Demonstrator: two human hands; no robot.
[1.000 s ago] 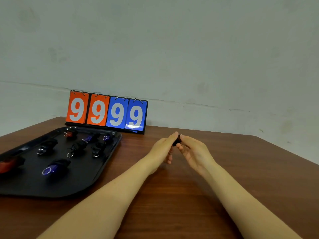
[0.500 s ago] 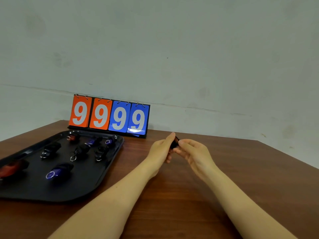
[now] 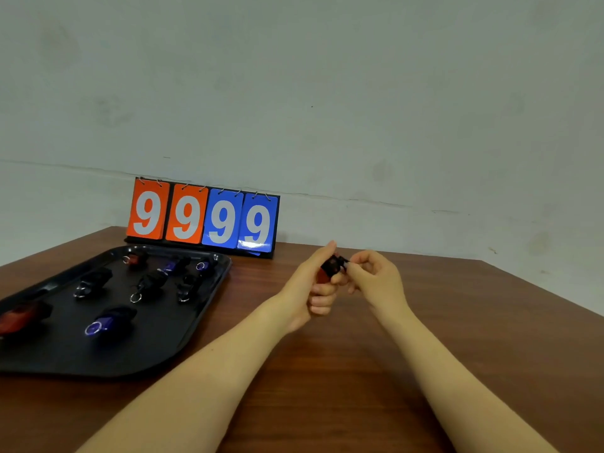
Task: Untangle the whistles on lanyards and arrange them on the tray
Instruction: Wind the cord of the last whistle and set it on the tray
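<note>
Above the middle of the wooden table, my left hand [image 3: 310, 286] and my right hand [image 3: 376, 279] meet around a small red whistle with black lanyard wrapped on it [image 3: 328, 268]. The left hand grips its red body, and the right hand's fingertips pinch its black end. A black tray [image 3: 183, 328] lies at the left with several wrapped whistles on it: a blue one [image 3: 108, 322] near the front, a red one [image 3: 19, 317] at the left edge, black ones [image 3: 150, 282] in the middle, and more at the back.
A flip scoreboard [image 3: 202, 219] showing 9999 in orange and blue stands against the wall behind the tray. The brown table [image 3: 359, 371] ends at its right edge near the wall.
Both hands have turned the whistle so its red body now shows, and the right hand's fingers have curled in to pinch its black end. The view has shifted slightly.
</note>
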